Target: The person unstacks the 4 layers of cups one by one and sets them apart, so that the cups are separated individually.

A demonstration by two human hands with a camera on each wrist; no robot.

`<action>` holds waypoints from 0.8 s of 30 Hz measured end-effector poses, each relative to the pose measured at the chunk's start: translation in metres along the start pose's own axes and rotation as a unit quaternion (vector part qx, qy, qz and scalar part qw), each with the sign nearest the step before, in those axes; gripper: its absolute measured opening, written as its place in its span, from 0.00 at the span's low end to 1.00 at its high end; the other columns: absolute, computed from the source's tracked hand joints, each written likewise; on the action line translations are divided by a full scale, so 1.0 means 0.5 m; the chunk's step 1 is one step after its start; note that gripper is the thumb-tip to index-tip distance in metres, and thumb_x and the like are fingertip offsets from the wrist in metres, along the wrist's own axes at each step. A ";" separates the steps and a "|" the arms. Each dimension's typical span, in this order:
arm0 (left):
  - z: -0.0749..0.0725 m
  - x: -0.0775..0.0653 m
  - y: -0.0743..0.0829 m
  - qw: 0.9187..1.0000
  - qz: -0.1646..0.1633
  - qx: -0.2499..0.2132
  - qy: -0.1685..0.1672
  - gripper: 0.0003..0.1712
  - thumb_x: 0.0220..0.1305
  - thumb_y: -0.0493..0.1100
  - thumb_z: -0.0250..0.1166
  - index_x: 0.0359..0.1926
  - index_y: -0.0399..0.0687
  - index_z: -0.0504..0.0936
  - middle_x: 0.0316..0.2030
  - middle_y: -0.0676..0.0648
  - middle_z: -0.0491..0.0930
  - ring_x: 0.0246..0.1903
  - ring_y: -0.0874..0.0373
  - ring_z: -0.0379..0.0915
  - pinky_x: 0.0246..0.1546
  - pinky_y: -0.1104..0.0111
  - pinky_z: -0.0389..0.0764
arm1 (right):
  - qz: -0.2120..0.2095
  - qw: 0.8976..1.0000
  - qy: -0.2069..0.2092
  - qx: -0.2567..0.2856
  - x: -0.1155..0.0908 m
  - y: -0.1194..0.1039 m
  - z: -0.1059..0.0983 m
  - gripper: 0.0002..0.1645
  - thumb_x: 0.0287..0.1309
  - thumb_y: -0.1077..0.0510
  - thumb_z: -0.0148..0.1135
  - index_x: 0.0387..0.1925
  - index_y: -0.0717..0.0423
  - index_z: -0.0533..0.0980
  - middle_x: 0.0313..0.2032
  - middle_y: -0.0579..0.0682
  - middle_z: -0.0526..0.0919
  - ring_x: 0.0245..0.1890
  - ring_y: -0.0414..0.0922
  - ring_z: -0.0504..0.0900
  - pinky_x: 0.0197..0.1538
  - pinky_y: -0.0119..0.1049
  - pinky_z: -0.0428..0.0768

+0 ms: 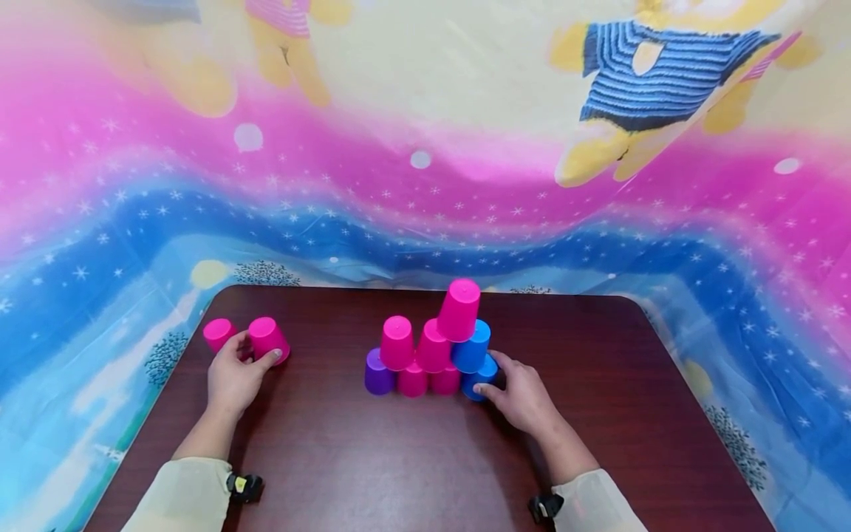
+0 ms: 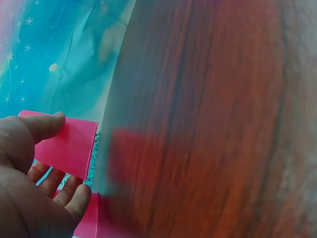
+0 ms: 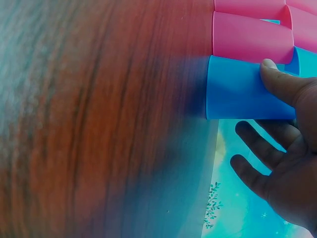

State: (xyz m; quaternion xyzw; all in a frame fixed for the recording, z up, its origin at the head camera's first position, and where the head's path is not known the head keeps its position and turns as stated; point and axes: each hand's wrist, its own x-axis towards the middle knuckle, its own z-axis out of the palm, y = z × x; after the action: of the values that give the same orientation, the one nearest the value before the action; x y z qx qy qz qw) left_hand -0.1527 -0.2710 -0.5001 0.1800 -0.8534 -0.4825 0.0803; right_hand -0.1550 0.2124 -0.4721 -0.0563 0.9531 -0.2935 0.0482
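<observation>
Upside-down plastic cups stand stacked in tiers at the middle of the table. The bottom row runs from a purple cup [image 1: 380, 372] through pink ones to a blue cup [image 1: 480, 378]. Above are two pink cups and an upper blue cup [image 1: 471, 347]; a top pink cup [image 1: 460, 310] rests across the right pair. My right hand [image 1: 521, 395] holds the bottom blue cup, thumb on its near side and a finger behind. At the left, my left hand [image 1: 236, 375] grips a pink cup [image 1: 269, 340] between thumb and fingers, its rim seemingly just off the table.
Another pink cup [image 1: 219, 335] stands by the table's left edge, just left of my left hand. The brown table [image 1: 412, 465] is bordered at the back and sides by a printed cloth [image 1: 399, 207].
</observation>
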 end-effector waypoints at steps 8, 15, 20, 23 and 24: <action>0.002 -0.001 -0.005 1.000 -0.003 0.003 -0.011 0.49 0.66 0.50 0.74 0.79 0.41 0.59 0.70 0.31 0.68 0.67 0.32 0.66 0.66 0.44 0.72 | -0.005 1.000 0.004 0.002 -0.001 -0.001 -0.001 0.47 0.59 0.47 0.76 0.75 0.53 0.66 0.64 0.58 0.79 0.63 0.62 0.79 0.62 0.63 0.77; 0.006 -0.005 -0.007 1.000 -0.006 0.004 -0.017 0.49 0.65 0.50 0.74 0.79 0.40 0.59 0.69 0.31 0.68 0.67 0.32 0.66 0.66 0.43 0.72 | -0.008 1.000 0.008 0.002 -0.004 -0.002 0.001 0.47 0.59 0.47 0.77 0.75 0.53 0.67 0.63 0.59 0.80 0.62 0.62 0.79 0.61 0.63 0.78; 0.006 -0.006 -0.005 1.000 -0.010 0.000 -0.019 0.49 0.65 0.50 0.74 0.78 0.40 0.60 0.69 0.31 0.68 0.68 0.32 0.65 0.66 0.42 0.72 | -0.008 1.000 0.010 0.000 -0.003 -0.001 0.001 0.47 0.59 0.47 0.77 0.75 0.54 0.67 0.62 0.59 0.80 0.61 0.62 0.80 0.61 0.62 0.78; 0.006 -0.006 -0.003 1.000 -0.011 0.001 -0.021 0.49 0.65 0.50 0.74 0.78 0.39 0.59 0.69 0.30 0.68 0.68 0.32 0.65 0.66 0.42 0.72 | -0.005 1.000 0.008 0.000 -0.003 -0.001 0.001 0.47 0.59 0.47 0.77 0.75 0.53 0.67 0.63 0.59 0.80 0.62 0.62 0.79 0.61 0.63 0.78; 0.006 -0.006 -0.003 1.000 -0.010 0.001 -0.021 0.49 0.65 0.50 0.74 0.78 0.39 0.59 0.70 0.30 0.68 0.68 0.32 0.65 0.66 0.42 0.71 | -0.004 1.000 0.008 0.001 -0.003 0.000 0.000 0.47 0.59 0.47 0.77 0.75 0.53 0.67 0.63 0.59 0.80 0.62 0.63 0.79 0.61 0.63 0.78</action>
State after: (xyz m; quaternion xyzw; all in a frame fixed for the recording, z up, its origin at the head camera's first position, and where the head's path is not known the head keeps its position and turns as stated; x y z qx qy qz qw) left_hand -0.1506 -0.2682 -0.5028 0.1787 -0.8533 -0.4864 0.0572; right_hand -0.1536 0.2124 -0.4721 -0.0574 0.9530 -0.2947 0.0400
